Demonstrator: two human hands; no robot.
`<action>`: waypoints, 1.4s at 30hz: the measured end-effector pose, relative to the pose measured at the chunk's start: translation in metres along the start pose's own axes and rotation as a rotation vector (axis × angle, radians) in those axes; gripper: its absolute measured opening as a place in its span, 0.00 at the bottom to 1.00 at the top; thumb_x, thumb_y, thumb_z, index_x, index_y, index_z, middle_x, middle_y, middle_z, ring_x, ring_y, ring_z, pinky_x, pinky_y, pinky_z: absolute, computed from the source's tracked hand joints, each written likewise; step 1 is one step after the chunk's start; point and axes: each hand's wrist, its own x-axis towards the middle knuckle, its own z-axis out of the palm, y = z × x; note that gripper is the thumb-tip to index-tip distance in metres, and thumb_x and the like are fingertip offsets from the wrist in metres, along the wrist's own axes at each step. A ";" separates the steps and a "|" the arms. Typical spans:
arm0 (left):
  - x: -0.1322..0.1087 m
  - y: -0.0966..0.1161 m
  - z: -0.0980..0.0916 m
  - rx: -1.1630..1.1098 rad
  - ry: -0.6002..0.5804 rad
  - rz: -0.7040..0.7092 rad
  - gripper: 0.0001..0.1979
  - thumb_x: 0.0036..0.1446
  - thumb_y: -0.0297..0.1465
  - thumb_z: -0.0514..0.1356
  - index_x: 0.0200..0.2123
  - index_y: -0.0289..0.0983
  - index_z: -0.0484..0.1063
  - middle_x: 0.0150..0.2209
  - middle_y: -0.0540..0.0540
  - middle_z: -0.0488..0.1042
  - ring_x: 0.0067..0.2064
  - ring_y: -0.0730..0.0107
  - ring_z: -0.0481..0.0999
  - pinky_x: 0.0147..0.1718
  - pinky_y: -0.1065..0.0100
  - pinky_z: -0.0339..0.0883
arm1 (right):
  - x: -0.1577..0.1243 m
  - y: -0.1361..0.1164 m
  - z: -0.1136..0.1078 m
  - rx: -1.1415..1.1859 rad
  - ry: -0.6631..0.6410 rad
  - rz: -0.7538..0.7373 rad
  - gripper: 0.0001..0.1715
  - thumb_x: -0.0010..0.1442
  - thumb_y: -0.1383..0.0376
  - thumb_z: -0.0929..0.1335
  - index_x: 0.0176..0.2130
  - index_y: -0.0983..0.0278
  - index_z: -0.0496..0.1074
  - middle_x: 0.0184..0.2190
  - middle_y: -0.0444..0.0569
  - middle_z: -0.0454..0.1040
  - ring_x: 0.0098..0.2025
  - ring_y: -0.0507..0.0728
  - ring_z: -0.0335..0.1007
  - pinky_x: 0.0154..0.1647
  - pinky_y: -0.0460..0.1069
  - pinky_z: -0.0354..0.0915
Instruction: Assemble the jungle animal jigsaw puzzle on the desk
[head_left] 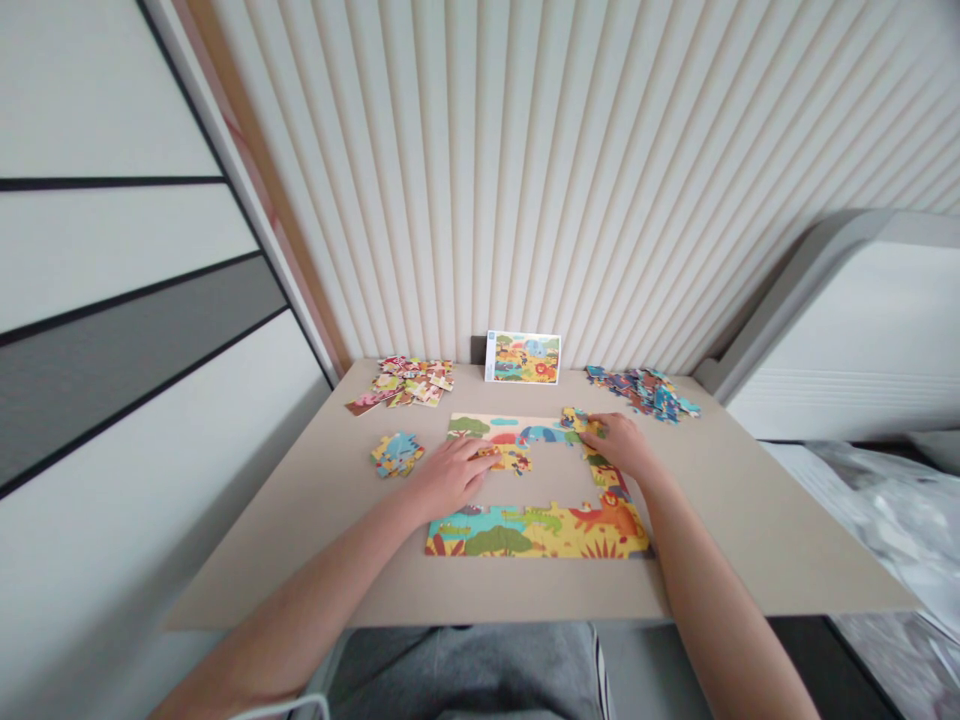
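A partly built jigsaw puzzle (pixel 536 530) is laid flat on the beige surface (pixel 750 520), near its middle. The bottom strip, the right column and the top strip are joined; the centre is left bare.

The left hand (pixel 450 475) is rested palm down at the puzzle's left side, fingers loosely together, fingertips touching a small joined cluster of pieces (pixel 510 458) just under the top strip. Whether a piece is pinched there cannot be told.

The right hand (pixel 622 445) is placed at the puzzle's top right corner, fingers curled down, and a yellow-green piece (pixel 577 420) is touched or pinched at the fingertips; the exact grip cannot be told.

A small blue-yellow pile of pieces (pixel 396 453) is seen just left of the left hand. A larger pile of reddish pieces (pixel 409 382) is set at the far left of the surface, and a blue pile of pieces (pixel 645 390) at the far right, both well apart from the hands. A reference picture card (pixel 523 358) is propped upright against the ribbed wall (pixel 525 150), between the two far piles. Grey trousers (pixel 465 670) are visible below the surface edge.
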 end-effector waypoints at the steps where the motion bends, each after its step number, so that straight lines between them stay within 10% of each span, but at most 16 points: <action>1: 0.000 0.000 0.000 0.000 -0.002 -0.001 0.19 0.69 0.28 0.52 0.60 0.44 0.71 0.59 0.42 0.71 0.61 0.57 0.68 0.59 0.52 0.65 | 0.000 -0.002 0.001 0.009 0.008 -0.005 0.32 0.61 0.47 0.69 0.58 0.62 0.74 0.55 0.58 0.75 0.57 0.66 0.70 0.58 0.55 0.61; 23: -0.002 -0.003 0.002 -0.016 -0.015 -0.015 0.20 0.70 0.29 0.51 0.61 0.45 0.70 0.59 0.42 0.70 0.61 0.57 0.68 0.60 0.52 0.64 | -0.001 -0.014 -0.005 0.059 0.083 0.006 0.22 0.64 0.49 0.68 0.46 0.60 0.81 0.56 0.55 0.74 0.57 0.64 0.70 0.58 0.55 0.61; 31: -0.002 -0.002 0.001 -0.023 -0.002 -0.004 0.20 0.70 0.29 0.52 0.61 0.46 0.70 0.60 0.43 0.70 0.61 0.57 0.68 0.60 0.51 0.65 | -0.019 -0.050 -0.017 0.191 0.049 -0.255 0.23 0.67 0.48 0.65 0.33 0.59 0.81 0.47 0.50 0.79 0.51 0.60 0.72 0.56 0.54 0.61; 42: -0.002 -0.003 0.001 -0.040 -0.001 0.003 0.20 0.71 0.30 0.51 0.62 0.45 0.70 0.60 0.42 0.70 0.61 0.56 0.68 0.60 0.51 0.65 | -0.021 -0.047 -0.007 0.224 -0.078 -0.500 0.28 0.63 0.57 0.69 0.61 0.57 0.71 0.58 0.53 0.74 0.61 0.65 0.67 0.65 0.61 0.58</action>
